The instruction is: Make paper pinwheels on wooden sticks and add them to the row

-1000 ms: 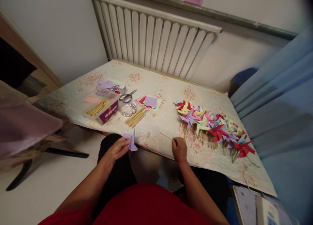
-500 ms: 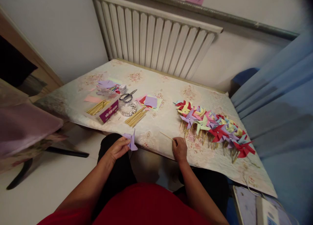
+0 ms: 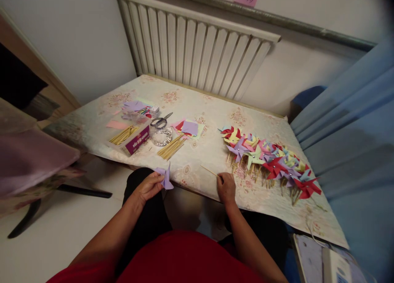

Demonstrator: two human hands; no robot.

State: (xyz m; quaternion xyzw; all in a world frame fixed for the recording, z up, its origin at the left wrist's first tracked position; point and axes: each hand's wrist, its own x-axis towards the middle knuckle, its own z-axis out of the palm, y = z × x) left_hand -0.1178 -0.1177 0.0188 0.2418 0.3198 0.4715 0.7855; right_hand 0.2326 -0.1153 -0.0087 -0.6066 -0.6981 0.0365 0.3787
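Note:
My left hand [image 3: 151,185] pinches a purple paper pinwheel [image 3: 166,179] just off the table's front edge, above my knee. At the edge of the table, my right hand [image 3: 226,187] is closed round the end of a thin wooden stick [image 3: 209,170], which points left and slightly away from me. A bundle of similar sticks [image 3: 171,147] lies farther back, between the two hands. Behind it sits a small stack of coloured paper squares [image 3: 189,128], purple on top. Several finished pinwheels [image 3: 255,156] on sticks lie in a crowded row to the right of my right hand.
A flower-patterned cloth covers the table [image 3: 212,115]. On its left side are a purple box of sticks [image 3: 131,140], a round clear dish of shiny pins [image 3: 161,137], scissors [image 3: 161,121] and more paper [image 3: 134,106]. A radiator [image 3: 197,49] stands behind; a blue curtain [image 3: 353,131] hangs right.

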